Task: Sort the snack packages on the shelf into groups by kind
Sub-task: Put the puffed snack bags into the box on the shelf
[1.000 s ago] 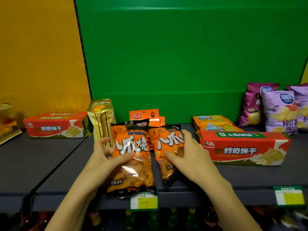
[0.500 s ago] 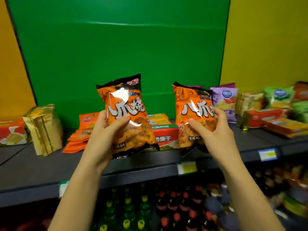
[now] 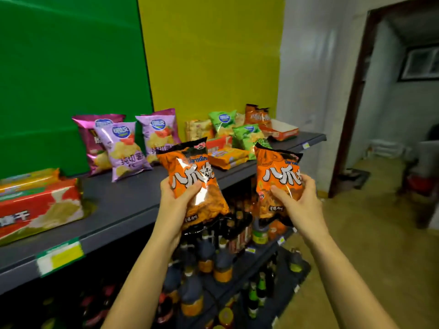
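Each of my hands holds an orange snack bag in the air in front of the grey shelf (image 3: 123,205). My left hand (image 3: 177,198) grips the left orange bag (image 3: 193,181); my right hand (image 3: 298,200) grips the right orange bag (image 3: 276,179). Both bags stand upright with white lettering facing me. On the shelf behind lie purple chip bags (image 3: 123,148), green chip bags (image 3: 247,136), orange cracker packs (image 3: 229,155) and, at the far right end, more orange bags (image 3: 257,115) of the same kind. A red biscuit box (image 3: 40,207) lies at the left.
An open red-and-white carton (image 3: 281,130) sits at the shelf's right end. Bottles (image 3: 209,255) fill the lower shelves below my hands. To the right are a grey wall, a dark doorway (image 3: 392,103) and bare floor (image 3: 356,233).
I lifted both orange bags off the shelf and carried them rightward; my view swung right along the shelf, so the purple and green chip bags and the shelf's right end are now in sight.
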